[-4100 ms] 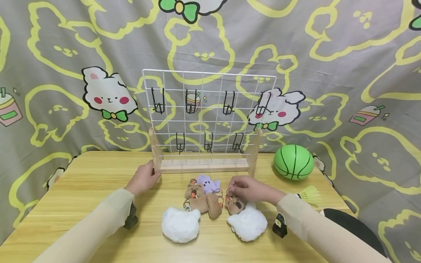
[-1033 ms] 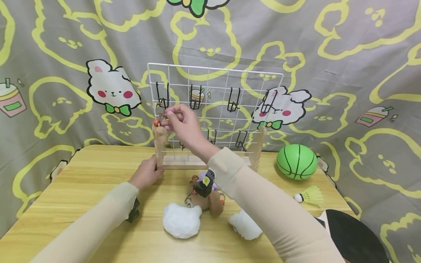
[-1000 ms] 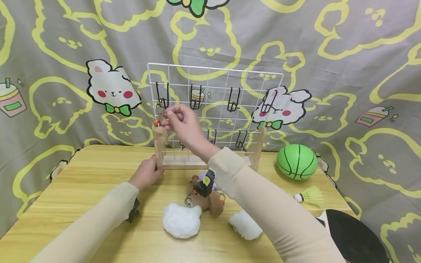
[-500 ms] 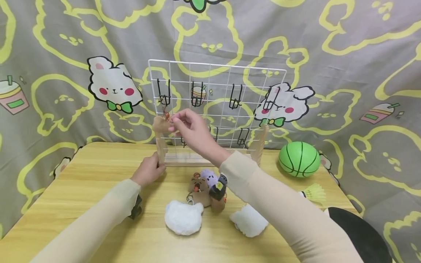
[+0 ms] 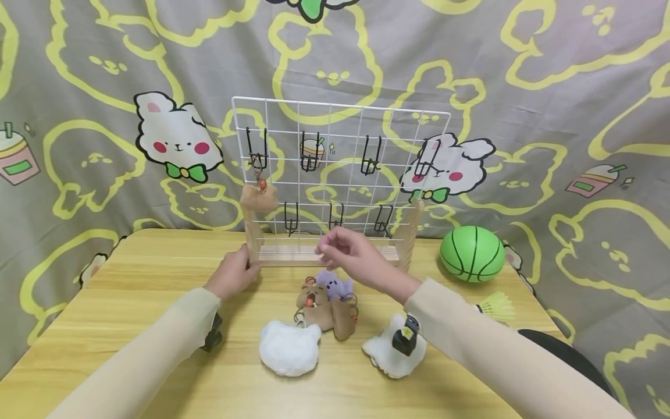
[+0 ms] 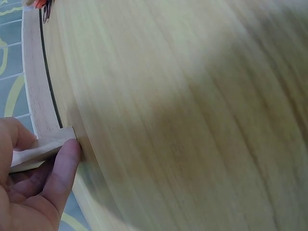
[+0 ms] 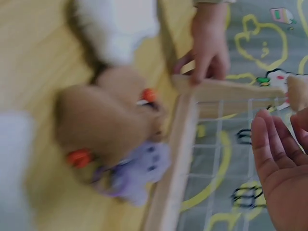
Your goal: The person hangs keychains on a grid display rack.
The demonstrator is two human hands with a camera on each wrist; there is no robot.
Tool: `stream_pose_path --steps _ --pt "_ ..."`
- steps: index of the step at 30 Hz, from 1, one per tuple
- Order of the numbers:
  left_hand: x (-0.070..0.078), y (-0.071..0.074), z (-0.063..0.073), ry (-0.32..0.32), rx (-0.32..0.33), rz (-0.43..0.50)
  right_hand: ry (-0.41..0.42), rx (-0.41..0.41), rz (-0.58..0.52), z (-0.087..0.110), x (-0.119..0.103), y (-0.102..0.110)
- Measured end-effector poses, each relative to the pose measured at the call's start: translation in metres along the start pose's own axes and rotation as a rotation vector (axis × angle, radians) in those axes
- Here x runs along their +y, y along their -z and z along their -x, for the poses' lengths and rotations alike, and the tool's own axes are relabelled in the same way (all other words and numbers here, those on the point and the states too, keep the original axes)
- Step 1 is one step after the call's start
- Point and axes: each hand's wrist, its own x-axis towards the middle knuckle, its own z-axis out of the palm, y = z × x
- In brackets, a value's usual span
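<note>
The left hand (image 5: 233, 273) grips the left wooden upright (image 5: 253, 238), the right hand (image 5: 349, 251), fingers relaxed, hovers near the plush pile (image 5: 320, 316), and a brown plush (image 5: 259, 199) hangs, apparently by its ring (image 5: 257, 165), from the top-left hook (image 5: 266, 151).

Both arms (image 5: 152, 349) reached forward — the left hand (image 5: 232, 273) low and gripping, the right hand (image 5: 352, 253) slightly higher — its fingers (image 7: 262, 149) loosely bent.

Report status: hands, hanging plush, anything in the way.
Left hand gripping rack's wooden side. Right hand holding nothing, partly hiding rack's base in head view. Brown plush hanging from top-left hook.
</note>
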Motion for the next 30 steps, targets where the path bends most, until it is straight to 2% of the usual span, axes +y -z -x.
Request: stream_pose_path --steps 7,14,21,25,30 --pt "0.001 0.001 0.000 0.004 -0.009 0.008 -0.033 -0.077 0.062 0.032 0.032 0.006" --pt "0.000 0.000 0.000 0.010 -0.012 -0.007 -0.016 -0.141 0.129 0.050 0.059 -0.002" --pt "-0.001 -0.001 -0.002 0.036 -0.043 0.056 0.009 -0.191 0.230 0.045 0.057 -0.026" --pt "0.000 0.000 -0.001 0.038 -0.044 0.051 -0.005 -0.227 0.245 0.038 0.053 -0.040" --pt "-0.001 0.000 -0.001 0.036 -0.036 0.031 0.026 -0.266 0.291 0.030 0.052 -0.053"
